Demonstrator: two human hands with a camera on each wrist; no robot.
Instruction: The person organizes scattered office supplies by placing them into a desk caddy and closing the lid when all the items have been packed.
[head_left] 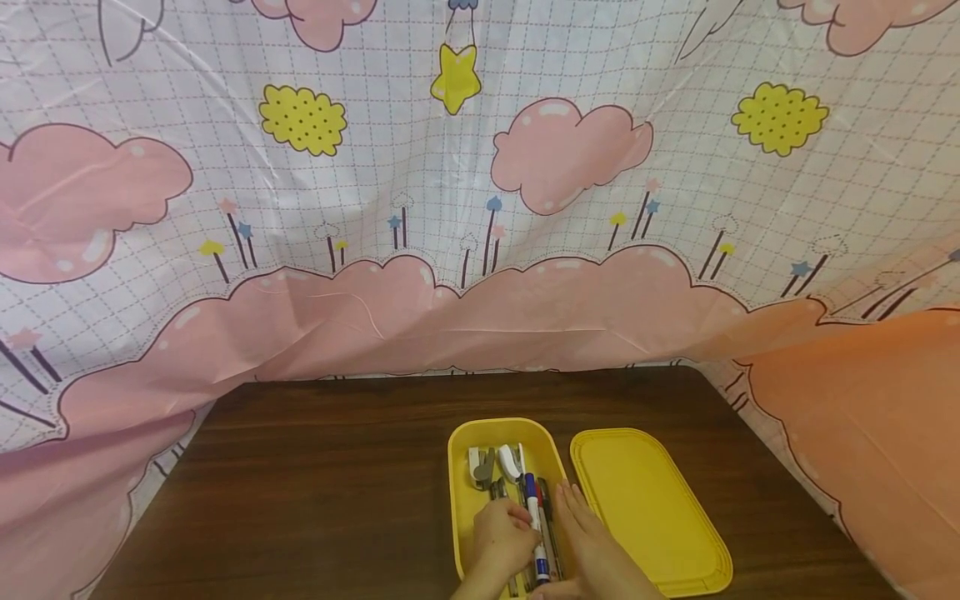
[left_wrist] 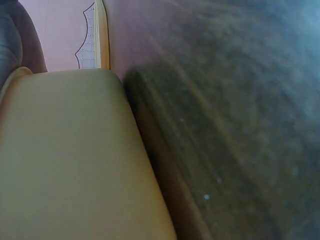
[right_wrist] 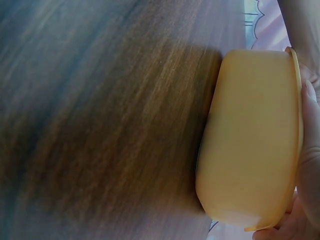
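A yellow plastic box [head_left: 454, 492], without a lid on it, stands near the front of the table and holds pens and small staplers. Inside it, my left hand [head_left: 498, 533] has its fingers curled at a white marker with blue ends [head_left: 533, 508], pinching it along its middle. My right hand [head_left: 592, 542] rests along the box's right rim with straight fingers, its thumb by the front end. Darker pens [head_left: 550, 521] lie beside the marker. Both wrist views mostly show the box's outer side walls [left_wrist: 75, 150] [right_wrist: 245, 135].
A yellow lid [head_left: 648, 508] lies flat to the right of the box. Two small staplers, one grey and white [head_left: 481, 467] and one white [head_left: 512, 462], sit at the box's far end. The dark wooden table [head_left: 300, 483] meets a patterned curtain [head_left: 360, 333] behind.
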